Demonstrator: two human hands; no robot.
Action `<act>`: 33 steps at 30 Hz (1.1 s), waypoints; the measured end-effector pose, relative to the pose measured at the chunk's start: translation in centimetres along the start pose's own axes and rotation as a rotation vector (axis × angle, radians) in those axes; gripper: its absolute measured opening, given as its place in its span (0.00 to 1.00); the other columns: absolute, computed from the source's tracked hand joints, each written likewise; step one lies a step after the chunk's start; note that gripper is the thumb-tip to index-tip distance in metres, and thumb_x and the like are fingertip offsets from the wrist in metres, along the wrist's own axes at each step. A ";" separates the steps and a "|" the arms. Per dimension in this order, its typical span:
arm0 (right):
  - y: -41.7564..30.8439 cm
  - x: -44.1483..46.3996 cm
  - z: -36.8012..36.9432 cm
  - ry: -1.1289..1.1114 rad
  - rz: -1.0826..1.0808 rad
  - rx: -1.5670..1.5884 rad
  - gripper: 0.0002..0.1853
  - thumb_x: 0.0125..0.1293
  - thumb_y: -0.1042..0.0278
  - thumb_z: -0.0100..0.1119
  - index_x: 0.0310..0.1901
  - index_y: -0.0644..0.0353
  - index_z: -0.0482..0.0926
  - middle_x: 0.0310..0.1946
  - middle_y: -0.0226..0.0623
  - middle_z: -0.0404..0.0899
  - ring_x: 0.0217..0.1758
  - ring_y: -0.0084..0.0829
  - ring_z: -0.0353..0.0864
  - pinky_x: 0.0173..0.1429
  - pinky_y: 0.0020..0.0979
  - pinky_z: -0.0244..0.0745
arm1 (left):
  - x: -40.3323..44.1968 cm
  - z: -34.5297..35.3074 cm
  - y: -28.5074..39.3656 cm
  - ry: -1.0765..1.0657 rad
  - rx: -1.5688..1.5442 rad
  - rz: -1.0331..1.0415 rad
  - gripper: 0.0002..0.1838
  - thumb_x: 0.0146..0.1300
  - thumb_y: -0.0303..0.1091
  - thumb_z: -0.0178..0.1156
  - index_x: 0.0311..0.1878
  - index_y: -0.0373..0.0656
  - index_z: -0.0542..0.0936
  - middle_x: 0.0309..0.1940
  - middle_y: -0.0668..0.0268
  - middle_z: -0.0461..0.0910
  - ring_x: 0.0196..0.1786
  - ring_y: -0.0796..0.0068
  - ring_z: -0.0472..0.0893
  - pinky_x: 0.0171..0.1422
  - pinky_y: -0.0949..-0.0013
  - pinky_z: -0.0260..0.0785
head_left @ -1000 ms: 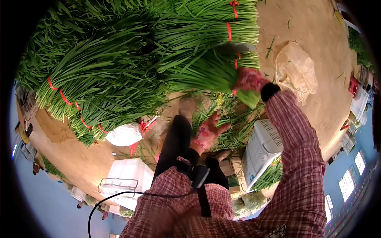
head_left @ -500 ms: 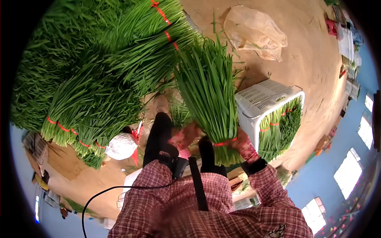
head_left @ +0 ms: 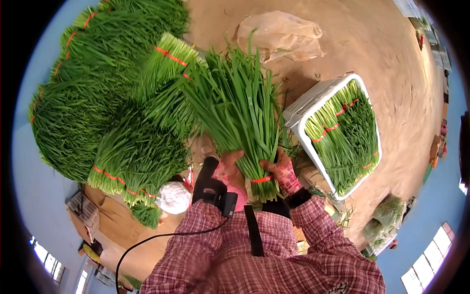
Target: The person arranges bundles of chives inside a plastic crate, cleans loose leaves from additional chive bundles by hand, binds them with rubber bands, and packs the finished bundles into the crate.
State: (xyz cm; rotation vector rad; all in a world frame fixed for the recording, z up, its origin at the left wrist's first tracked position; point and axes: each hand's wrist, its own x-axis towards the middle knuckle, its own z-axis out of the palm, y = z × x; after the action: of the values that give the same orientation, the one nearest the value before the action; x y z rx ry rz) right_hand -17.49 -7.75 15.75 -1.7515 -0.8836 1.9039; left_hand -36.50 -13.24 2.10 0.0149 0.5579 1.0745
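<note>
Leaves [head_left: 240, 112] smooth, glossy; crate [head_left: 307, 105] plastic; bag [head_left: 281, 36] crinkled plastic.

In front of you, the green bunch [head_left: 243, 115] is a thick sheaf of long, flat leaves, cinched by a red band [head_left: 262, 180] near its paler stem ends. Those ends point toward you; the leaves stretch away, fanning loosely, some leaning toward your left.

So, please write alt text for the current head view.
A pink-gloved right hand holds a long green leafy bundle tied with a red band; the gloved left hand is beside it. A white plastic crate of similar bundles is at right, piled green bundles at left.
</note>
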 end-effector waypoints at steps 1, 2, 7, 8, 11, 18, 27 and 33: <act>0.8 -0.8 -0.6 -0.037 0.024 0.073 0.42 0.58 0.73 0.73 0.71 0.72 0.61 0.62 0.46 0.75 0.63 0.34 0.76 0.66 0.33 0.72 | -0.3 1.1 -0.3 0.044 -0.006 0.054 0.25 0.67 0.30 0.60 0.66 0.34 0.72 0.58 0.57 0.79 0.54 0.63 0.82 0.56 0.59 0.79; 1.3 -1.4 -1.5 -0.105 -0.028 0.126 0.43 0.58 0.73 0.73 0.72 0.72 0.60 0.64 0.47 0.74 0.66 0.35 0.74 0.68 0.33 0.71 | -0.6 2.1 -0.7 0.088 -0.010 0.108 0.25 0.64 0.27 0.60 0.65 0.33 0.72 0.57 0.55 0.80 0.54 0.59 0.82 0.56 0.58 0.79; -4.8 -2.7 -10.0 0.022 -0.231 -0.033 0.31 0.73 0.59 0.61 0.71 0.66 0.66 0.60 0.41 0.78 0.59 0.30 0.78 0.64 0.31 0.72 | -2.5 1.1 1.3 -0.045 0.234 0.127 0.26 0.64 0.27 0.63 0.66 0.38 0.73 0.60 0.62 0.79 0.59 0.64 0.80 0.62 0.59 0.75; -7.9 -2.1 -10.8 0.083 -0.315 -0.127 0.28 0.74 0.57 0.58 0.69 0.67 0.69 0.56 0.39 0.79 0.53 0.28 0.78 0.59 0.29 0.74 | -3.6 2.1 2.3 0.057 0.400 0.045 0.27 0.63 0.27 0.64 0.66 0.38 0.73 0.60 0.62 0.79 0.59 0.64 0.80 0.62 0.59 0.75; -17.7 -0.4 -9.8 0.152 -0.445 -0.081 0.24 0.77 0.56 0.53 0.64 0.67 0.75 0.43 0.32 0.80 0.43 0.24 0.77 0.48 0.28 0.75 | -5.4 8.3 4.3 0.189 0.554 -0.008 0.25 0.62 0.26 0.64 0.63 0.37 0.75 0.55 0.64 0.81 0.52 0.65 0.81 0.58 0.62 0.76; -25.3 4.1 -4.0 0.032 -0.321 0.153 0.11 0.73 0.61 0.58 0.43 0.60 0.82 0.22 0.19 0.71 0.21 0.16 0.64 0.24 0.22 0.57 | -7.0 4.7 3.3 0.169 0.660 0.025 0.27 0.55 0.30 0.60 0.60 0.35 0.77 0.49 0.62 0.84 0.49 0.64 0.83 0.54 0.63 0.77; -26.0 6.8 -4.0 -0.028 -0.499 0.345 0.21 0.73 0.57 0.57 0.59 0.63 0.74 0.44 0.40 0.84 0.46 0.33 0.84 0.51 0.34 0.81 | -8.5 14.4 9.8 0.558 0.287 -0.182 0.21 0.61 0.35 0.60 0.55 0.34 0.79 0.51 0.58 0.82 0.52 0.64 0.81 0.56 0.62 0.77; -14.5 -0.5 -4.2 -0.100 -0.168 -0.098 0.43 0.63 0.42 0.68 0.70 0.68 0.67 0.63 0.49 0.75 0.63 0.41 0.77 0.65 0.38 0.74 | -5.2 10.9 10.1 0.148 -0.041 0.017 0.17 0.66 0.35 0.60 0.55 0.38 0.79 0.47 0.61 0.85 0.46 0.64 0.85 0.53 0.61 0.80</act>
State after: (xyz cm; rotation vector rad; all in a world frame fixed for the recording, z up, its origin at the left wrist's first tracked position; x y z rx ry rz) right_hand -15.08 3.01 26.03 -1.5919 -1.1403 1.8795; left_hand -41.91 -9.87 16.50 -0.0965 0.6697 1.1094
